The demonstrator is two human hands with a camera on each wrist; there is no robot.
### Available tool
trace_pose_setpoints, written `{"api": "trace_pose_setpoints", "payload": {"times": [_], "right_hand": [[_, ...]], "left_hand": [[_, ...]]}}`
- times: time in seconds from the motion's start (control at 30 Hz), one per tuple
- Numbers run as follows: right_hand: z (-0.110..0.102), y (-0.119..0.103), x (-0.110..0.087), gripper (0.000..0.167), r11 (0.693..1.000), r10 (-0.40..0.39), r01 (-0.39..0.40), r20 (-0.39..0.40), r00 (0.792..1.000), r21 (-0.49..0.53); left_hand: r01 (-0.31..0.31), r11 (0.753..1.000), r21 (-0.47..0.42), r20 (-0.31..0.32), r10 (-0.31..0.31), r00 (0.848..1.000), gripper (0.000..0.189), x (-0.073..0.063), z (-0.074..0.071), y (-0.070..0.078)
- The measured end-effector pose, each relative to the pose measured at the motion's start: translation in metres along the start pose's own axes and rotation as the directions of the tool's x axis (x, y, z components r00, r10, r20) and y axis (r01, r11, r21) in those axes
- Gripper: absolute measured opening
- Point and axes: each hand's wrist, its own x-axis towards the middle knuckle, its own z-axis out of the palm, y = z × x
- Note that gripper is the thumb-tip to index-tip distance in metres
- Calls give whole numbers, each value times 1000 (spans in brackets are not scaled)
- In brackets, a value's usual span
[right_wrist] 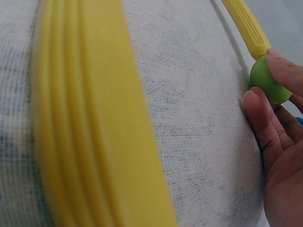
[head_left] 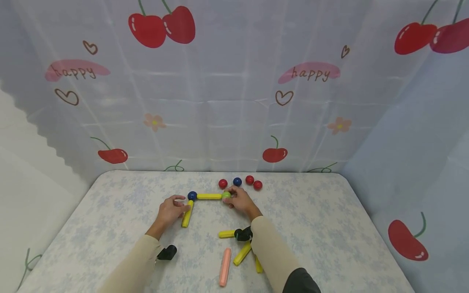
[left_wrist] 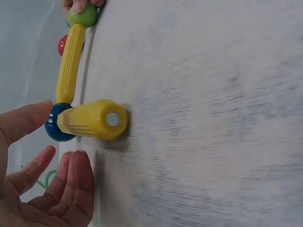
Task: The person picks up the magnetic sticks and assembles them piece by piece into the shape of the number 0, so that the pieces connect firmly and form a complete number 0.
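Observation:
Two yellow magnetic rods meet at a blue ball (head_left: pixel 192 195) in a corner shape. One yellow rod (head_left: pixel 209 196) runs right to a green ball (head_left: pixel 226 195); the other yellow rod (head_left: pixel 187 214) points toward the near edge, its bare metal tip facing the left wrist camera. My right hand (head_left: pixel 239 200) pinches the green ball between thumb and fingers, plain in the right wrist view. My left hand (head_left: pixel 172 210) is beside the blue ball and the near rod, fingers spread apart from the thumb. In the left wrist view, its thumb (left_wrist: pixel 28 122) lies close to the blue ball.
Behind the right hand sit red balls (head_left: pixel 222 184) and another blue ball (head_left: pixel 237 181). Nearer me lie a pink rod (head_left: pixel 225 267) and loose yellow rods (head_left: pixel 242 254), partly under the right forearm. A cherry-patterned curtain (head_left: pixel 234 134) borders the back of the table (head_left: pixel 121 203).

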Motion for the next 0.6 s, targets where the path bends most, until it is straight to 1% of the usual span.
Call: {"api": "trace_pose_setpoints", "payload": {"times": [0.1,0.17,0.27,0.37,0.47,0.6], "right_hand": [[0,0,0,30,1000,3,-3,-1,1000,3],[-2,1,0,30,1000,6,-6,0,1000,3],[-5,2,0,30,1000,13,-13,1,1000,9],[-6,3,1,30,1000,12,-12,1,1000,11],[-5,3,1,30,1000,12,-12,3,1000,13],[-2,2,1,29,1000,18,-18,3,1000,14]], "left_hand": [[-49,998,35,-7,49,999,47,8,-2,15],[-97,994,54,1,97,995,48,16,0,28],[-175,982,67,52,172,984,48,28,10,48],[-237,967,98,132,224,966,46,42,24,65],[-275,952,137,200,246,948,43,54,39,78],[-287,946,150,258,243,935,40,64,52,92]]}}
